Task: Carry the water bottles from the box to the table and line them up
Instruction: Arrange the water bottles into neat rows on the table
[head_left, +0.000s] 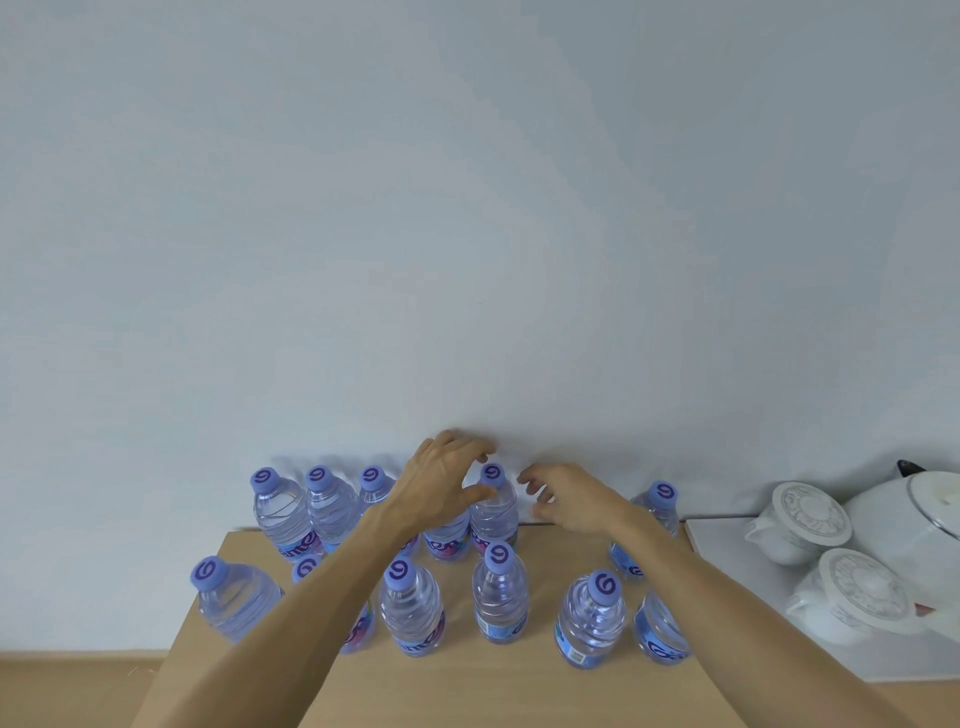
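Note:
Several clear water bottles with purple caps stand in two rough rows on a light wooden table. My left hand reaches over the front row to a back-row bottle, with its thumb on the bottle's shoulder and its fingers curled behind the cap. My right hand hovers just right of that bottle, fingers loosely curled and holding nothing. Another back-row bottle stands apart at the right. My forearms hide parts of several bottles. The box is out of view.
A white surface adjoins the table on the right and carries two white lidded pots and a larger white pot. A plain pale wall stands right behind the back row.

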